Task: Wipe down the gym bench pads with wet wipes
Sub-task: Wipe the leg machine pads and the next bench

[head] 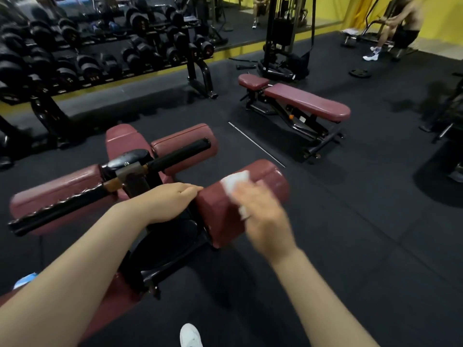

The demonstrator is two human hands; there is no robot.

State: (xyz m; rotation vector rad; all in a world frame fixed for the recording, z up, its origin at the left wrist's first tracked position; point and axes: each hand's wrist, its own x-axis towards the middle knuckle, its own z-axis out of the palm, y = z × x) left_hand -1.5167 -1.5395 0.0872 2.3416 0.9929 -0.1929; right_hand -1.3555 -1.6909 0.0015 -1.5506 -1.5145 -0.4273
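A maroon roller pad (268, 175) sticks out to the right of the bench frame in front of me. My right hand (263, 216), blurred, presses a white wet wipe (235, 181) against the top of this pad. My left hand (172, 200) rests at the pad's inner end beside the black frame (130, 181), fingers together, holding nothing that I can see. A second maroon roller pad (60, 186) extends left behind a black bar. Two more maroon pads (185, 141) lie further back.
Another maroon bench (308, 101) stands on the black floor to the right. A dumbbell rack (100, 53) fills the far left. A thin metal bar (255, 144) lies on the floor. A person sits at a machine (398, 28) at far right. My white shoe (190, 336) is below.
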